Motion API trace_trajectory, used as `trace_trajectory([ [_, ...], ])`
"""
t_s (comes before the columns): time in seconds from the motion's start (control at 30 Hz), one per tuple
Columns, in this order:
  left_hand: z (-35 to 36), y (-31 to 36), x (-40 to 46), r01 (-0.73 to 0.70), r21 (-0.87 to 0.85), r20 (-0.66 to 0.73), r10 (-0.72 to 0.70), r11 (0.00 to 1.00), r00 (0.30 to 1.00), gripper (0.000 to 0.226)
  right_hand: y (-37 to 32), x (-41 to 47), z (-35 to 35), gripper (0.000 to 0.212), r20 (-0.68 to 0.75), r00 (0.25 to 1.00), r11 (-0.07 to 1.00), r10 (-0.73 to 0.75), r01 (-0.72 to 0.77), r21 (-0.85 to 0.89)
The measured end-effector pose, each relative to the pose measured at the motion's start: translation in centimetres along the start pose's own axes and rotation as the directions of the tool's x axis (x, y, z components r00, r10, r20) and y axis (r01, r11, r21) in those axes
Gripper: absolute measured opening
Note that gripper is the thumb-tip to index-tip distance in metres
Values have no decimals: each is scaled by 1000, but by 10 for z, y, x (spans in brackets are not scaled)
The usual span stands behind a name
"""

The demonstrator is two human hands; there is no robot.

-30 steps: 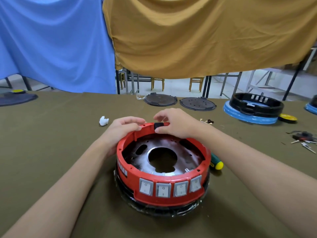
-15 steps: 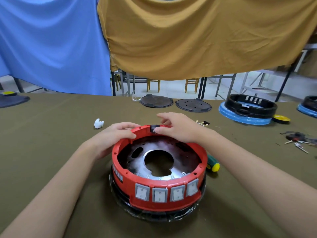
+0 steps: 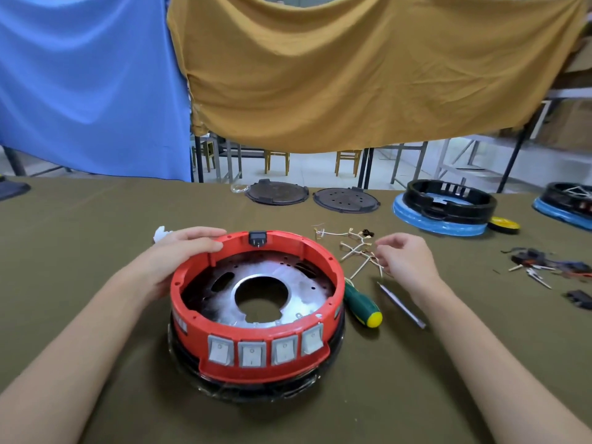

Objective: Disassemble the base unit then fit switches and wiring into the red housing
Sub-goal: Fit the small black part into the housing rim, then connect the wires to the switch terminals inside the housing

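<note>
1. Looking down from the head view, the red housing (image 3: pixel 254 302) sits on a black base wrapped in clear film (image 3: pixel 256 389), in the middle of the olive-covered tabletop (image 3: pixel 80 251).
2. The left hand (image 3: pixel 179 254) grips the housing's far-left rim: its fingers curl over the top edge and the palm lies against the outer wall.
3. Just right of that grip, a small black socket (image 3: pixel 258 237) is seated in a notch at the far side of the rim.
4. Four grey rocker switches (image 3: pixel 266 347) stand in a row on the near wall of the housing, on the side opposite the left grip.
5. Inside the ring lies a metal plate with a large round hole (image 3: pixel 261 294).
6. The right hand (image 3: pixel 407 256) is off the housing, to its right, with fingers loosely curled over a tangle of pale wires (image 3: pixel 355 248). Its fingertips are at the wires, but I cannot tell whether they pinch one.
7. Near this hand, toward the person, lie a thin metal tool (image 3: pixel 402 305) and a screwdriver with a green and yellow handle (image 3: pixel 362 302), the latter just beside the housing.
8. Beyond the right hand, two dark round plates (image 3: pixel 309 197) lie at the tabletop's far edge, with a black ring on a blue base (image 3: pixel 447 208) farther right.
9. A white crumpled scrap (image 3: pixel 160 233) shows just behind the left grip.
</note>
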State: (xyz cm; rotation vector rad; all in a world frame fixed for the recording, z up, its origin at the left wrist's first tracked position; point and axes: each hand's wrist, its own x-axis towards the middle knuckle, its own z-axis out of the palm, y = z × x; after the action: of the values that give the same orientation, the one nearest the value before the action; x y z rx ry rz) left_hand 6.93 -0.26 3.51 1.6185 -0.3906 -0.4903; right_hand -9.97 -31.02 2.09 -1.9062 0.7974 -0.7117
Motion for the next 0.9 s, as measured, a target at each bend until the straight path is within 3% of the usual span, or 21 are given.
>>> trace_trajectory([
  [0.13, -11, 3, -3, 54, 284, 87, -82, 957, 993, 25, 8, 2, 1, 13, -7, 1000, 995, 30, -31, -98],
  [0.27, -9, 3, -6, 21, 367, 11, -27, 930, 1000, 25, 16, 3, 8, 14, -4, 1000, 955, -5, 3, -296],
  [0.4, -5, -1, -5, -41, 262, -137, 79, 964, 987, 22, 17, 6, 11, 15, -2, 999, 933, -33, 30, -360],
  [0.53, -3, -7, -3, -60, 133, -189, 85, 989, 978, 17, 20, 6, 13, 21, 1, 998, 920, -56, 52, -389],
  [0.8, -4, -8, 4, -23, -54, 25, 24, 998, 999, 50, 22, 10, 23, 11, 22, 994, 909, -104, 105, -405],
  [0.9, -1, -9, 5, -66, -112, 14, 68, 991, 998, 51, 21, 14, 30, 10, 40, 992, 889, -121, 127, -439],
])
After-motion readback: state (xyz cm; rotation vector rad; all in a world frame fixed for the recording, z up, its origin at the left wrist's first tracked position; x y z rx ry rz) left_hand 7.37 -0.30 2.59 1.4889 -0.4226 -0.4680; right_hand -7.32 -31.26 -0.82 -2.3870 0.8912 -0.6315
